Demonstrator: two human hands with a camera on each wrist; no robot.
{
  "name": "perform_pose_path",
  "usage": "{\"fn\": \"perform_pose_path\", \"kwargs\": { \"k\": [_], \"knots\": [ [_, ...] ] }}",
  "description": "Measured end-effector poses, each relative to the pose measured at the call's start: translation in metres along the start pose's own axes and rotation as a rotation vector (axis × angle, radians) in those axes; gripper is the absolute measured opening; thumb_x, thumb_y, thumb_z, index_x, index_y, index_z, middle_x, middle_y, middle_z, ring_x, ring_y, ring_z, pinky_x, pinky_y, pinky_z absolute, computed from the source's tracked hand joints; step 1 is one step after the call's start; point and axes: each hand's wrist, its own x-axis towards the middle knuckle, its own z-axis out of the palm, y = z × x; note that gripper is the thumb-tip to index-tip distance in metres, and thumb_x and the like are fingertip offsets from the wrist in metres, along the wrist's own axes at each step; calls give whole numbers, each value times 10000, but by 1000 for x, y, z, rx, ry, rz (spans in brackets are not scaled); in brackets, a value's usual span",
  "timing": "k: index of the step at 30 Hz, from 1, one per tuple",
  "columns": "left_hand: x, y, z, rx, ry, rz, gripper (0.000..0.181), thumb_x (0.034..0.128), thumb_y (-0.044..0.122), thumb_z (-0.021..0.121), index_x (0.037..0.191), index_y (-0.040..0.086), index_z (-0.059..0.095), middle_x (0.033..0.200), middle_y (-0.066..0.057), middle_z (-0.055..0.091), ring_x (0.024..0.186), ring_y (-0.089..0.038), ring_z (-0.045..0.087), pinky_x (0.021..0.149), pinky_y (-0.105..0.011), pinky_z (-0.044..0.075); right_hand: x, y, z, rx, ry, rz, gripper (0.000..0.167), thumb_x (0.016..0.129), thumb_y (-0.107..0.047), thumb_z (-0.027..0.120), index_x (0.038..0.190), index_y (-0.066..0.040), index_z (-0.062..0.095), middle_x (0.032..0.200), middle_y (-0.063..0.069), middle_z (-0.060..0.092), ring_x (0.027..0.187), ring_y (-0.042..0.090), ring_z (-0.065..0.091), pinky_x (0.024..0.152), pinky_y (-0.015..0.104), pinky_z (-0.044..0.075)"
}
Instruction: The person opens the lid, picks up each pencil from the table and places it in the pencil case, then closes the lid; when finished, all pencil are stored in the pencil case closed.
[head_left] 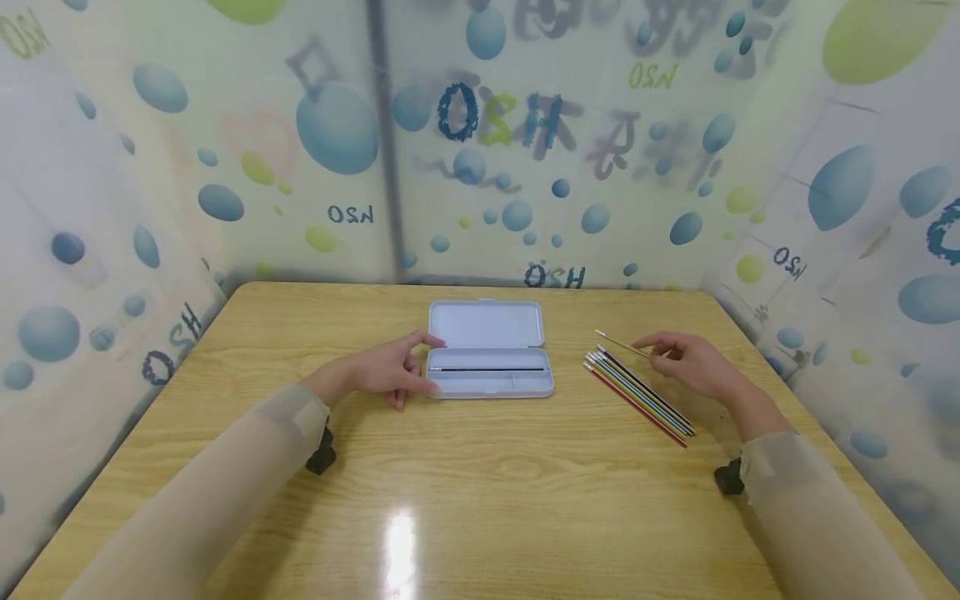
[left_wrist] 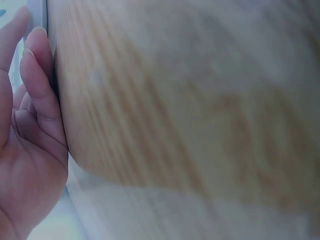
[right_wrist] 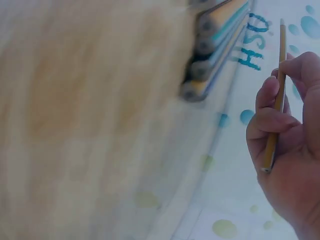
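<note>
A slim dark pencil [head_left: 487, 369] lies in the open, pale-blue rectangular case [head_left: 486, 325] near the far edge of the light wood-grained bench [head_left: 495, 492] — apparently the only one stowed. The right hand [head_left: 697, 367] has its grip clamped on a slender yellow pencil [head_left: 621, 343]; the multicoloured bundle of thin pencils [head_left: 641, 394], nearer the right edge, seems left to load — the left hand [head_left: 382, 369], grip spread apart, touches the case's left end

Sleeves [head_left: 202, 500]: cut off by head view's bottom edge
Held pencil [head_left: 624, 344]: partly hidden there by right hand [head_left: 693, 365]
Other pencils [right_wrist: 215, 47]: blurred in right wrist view
</note>
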Motion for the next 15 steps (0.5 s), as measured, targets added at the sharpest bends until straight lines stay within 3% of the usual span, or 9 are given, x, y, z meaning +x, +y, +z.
{"fn": "perform_pose_path", "kwargs": {
  "k": [10, 15],
  "knots": [
    [-1, 1, -1, 6, -4, 1, 924, 968, 411, 868, 1679, 268, 296, 763, -53, 644, 560, -183, 669, 578, -303, 582, 10, -38, 1, 19, -15, -82, 364, 1061, -105, 648, 1417, -111, 724, 1271, 190, 725, 1023, 220, 638, 752, 285, 530],
    [0, 1, -1, 7, -8, 6, 921, 970, 407, 866, 1678, 261, 295, 758, -54, 647, 558, -185, 672, 575, -303, 582, 16, -51, 6, 34, -43, -99, 337, 1098, -160, 653, 1425, -140, 732, 1236, 158, 722, 967, 251, 675, 793, 365, 583]
  ]
}}
